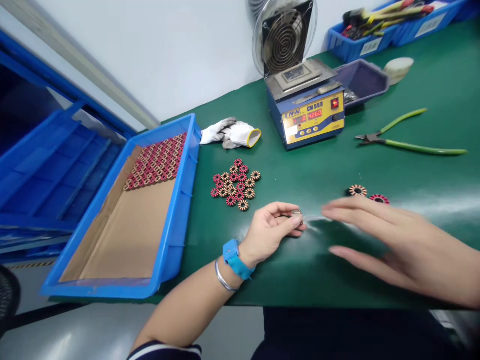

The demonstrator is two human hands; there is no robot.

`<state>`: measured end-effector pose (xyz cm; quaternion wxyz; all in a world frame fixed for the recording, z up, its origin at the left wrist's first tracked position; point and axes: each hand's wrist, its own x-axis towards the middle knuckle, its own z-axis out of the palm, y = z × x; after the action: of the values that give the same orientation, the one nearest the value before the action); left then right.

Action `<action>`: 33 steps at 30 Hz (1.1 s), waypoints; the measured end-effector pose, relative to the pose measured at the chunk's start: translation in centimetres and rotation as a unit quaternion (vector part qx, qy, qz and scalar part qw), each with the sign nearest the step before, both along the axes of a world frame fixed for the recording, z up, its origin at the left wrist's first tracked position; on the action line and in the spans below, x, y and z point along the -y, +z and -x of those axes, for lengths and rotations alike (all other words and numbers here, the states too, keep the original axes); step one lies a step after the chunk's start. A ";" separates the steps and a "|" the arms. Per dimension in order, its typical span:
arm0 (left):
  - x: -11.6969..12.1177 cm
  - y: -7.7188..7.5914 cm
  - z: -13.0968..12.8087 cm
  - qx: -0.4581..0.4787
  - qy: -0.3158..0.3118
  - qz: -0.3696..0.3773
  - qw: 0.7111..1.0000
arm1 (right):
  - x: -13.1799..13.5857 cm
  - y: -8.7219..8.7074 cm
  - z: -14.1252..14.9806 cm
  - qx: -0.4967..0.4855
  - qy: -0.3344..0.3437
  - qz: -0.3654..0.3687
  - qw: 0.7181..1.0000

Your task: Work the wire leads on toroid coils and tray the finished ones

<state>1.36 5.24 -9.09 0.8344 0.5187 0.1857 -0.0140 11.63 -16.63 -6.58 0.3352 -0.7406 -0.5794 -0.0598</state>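
My left hand [272, 225], with a blue strap and a silver bangle at the wrist, pinches a small wound ring coil [297, 214] between thumb and fingers. Thin, pale wire ends seem to stick out from it to the right. My right hand [397, 240] is a little blurred, its fingers stretched out and thumb apart, with nothing seen in it. Just beyond its fingers lie a copper-coloured ring coil [357, 190] and a red ring coil [379, 199], the latter partly hidden. A cluster of red and copper ring coils [240, 186] lies beyond my left hand.
At left, a blue bin [189, 187] lined with cardboard holds rows of coils. White gloves [236, 134] lie beside it. Behind stands a solder pot [313, 117] with a lit display and a fan. Green-handled cutters [408, 142], a grey tray [365, 82] and tool bins [360, 47] are to the right.
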 end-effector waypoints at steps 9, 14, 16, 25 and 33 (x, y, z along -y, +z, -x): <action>-0.5 0.1 -0.2 -0.012 -0.004 0.027 1.000 | -5.9 -2.9 -1.8 0.026 0.044 0.033 0.998; -0.3 0.2 -0.1 -0.024 0.000 0.068 0.997 | -4.8 -2.2 -2.5 -0.101 0.061 0.012 0.993; -0.3 0.3 0.0 -0.027 0.015 0.074 0.997 | -4.2 -1.6 -2.9 -0.124 0.030 -0.016 0.992; -0.3 0.3 0.1 -0.021 0.026 0.069 0.997 | -5.8 -2.2 -1.5 -0.213 0.049 -0.024 0.975; -0.4 0.3 0.1 -0.018 0.050 0.066 0.996 | -4.4 -2.3 -2.9 -0.277 -0.027 -0.075 0.958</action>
<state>1.22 5.61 -8.80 0.8631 0.4519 0.2254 0.0057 14.56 -12.24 -8.85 0.5352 -0.7164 -0.4373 0.0953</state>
